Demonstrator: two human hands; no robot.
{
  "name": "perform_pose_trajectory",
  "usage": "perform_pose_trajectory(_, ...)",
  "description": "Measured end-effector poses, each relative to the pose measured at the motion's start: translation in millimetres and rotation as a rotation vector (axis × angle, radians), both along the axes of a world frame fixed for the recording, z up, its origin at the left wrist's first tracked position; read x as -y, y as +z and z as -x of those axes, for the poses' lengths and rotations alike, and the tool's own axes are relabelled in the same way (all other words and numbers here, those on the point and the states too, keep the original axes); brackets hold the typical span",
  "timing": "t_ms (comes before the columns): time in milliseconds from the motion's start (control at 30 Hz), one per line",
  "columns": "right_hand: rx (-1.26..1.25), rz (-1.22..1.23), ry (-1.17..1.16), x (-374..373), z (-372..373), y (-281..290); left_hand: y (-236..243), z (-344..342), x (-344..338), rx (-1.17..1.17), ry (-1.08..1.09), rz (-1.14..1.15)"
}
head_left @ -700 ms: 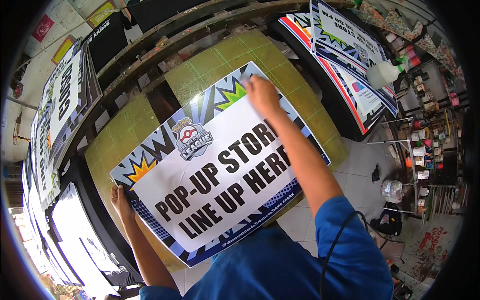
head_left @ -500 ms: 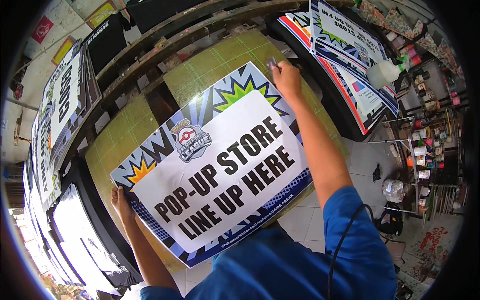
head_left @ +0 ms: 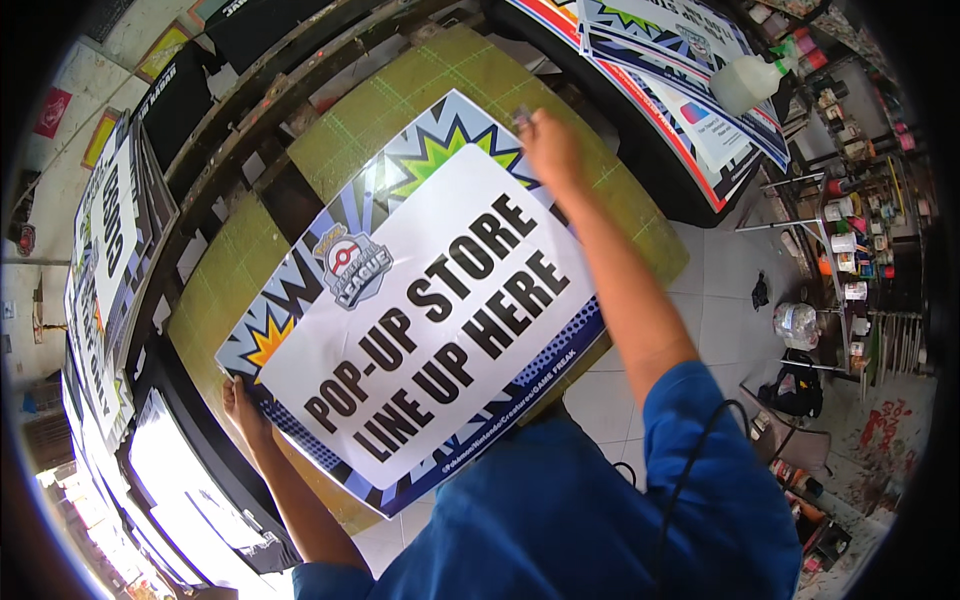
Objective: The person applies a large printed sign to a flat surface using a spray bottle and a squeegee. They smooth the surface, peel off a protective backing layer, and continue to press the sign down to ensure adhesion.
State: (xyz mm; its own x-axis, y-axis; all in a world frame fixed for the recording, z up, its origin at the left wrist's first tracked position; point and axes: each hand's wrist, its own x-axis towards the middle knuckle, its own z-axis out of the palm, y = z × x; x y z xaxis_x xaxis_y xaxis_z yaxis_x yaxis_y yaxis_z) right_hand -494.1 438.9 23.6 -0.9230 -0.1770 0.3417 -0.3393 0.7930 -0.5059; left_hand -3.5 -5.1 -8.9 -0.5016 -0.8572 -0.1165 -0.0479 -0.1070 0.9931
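Observation:
A large printed sign [head_left: 410, 310] with blue borders, starbursts and a centred white panel lies tilted on a green gridded board [head_left: 360, 90]. My left hand [head_left: 240, 405] grips the sign's left edge near its upper corner. Beside the upper right corner, my right hand [head_left: 540, 145] is closed on a small greyish object [head_left: 522, 118], too blurred to identify, held at or just over the board.
More signs [head_left: 670, 140] are stacked at upper right under a white jug [head_left: 745, 88]. Other stacks [head_left: 110, 250] stand at left beside black-covered boards [head_left: 175, 90]. At right are a rack of pots [head_left: 845, 280], a water bottle [head_left: 795, 325] and a black bag [head_left: 790, 390].
My right hand has moved rightward from the sign's upper edge to beyond its corner. My left hand still holds the left edge. The whole view has shifted slightly.

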Motion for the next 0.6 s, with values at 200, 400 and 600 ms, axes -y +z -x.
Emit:
perform_pose_trajectory(200, 0.298, 0.198, 0.256, 31.8, -92.6, 43.8, 1.3, -5.8, 3.7, 0.017, -0.025, 0.006)
perform_pose_trajectory(400, 0.245, 0.047, 0.214, 13.9, -133.9, 8.6, 5.5, -2.1, 0.7, 0.041, 0.017, -0.019)
perform_pose_trajectory(600, 0.026, -0.068, 0.013, -107.3, -62.0, 20.7, 2.3, 3.3, 0.6, -0.023, -0.025, -0.049)
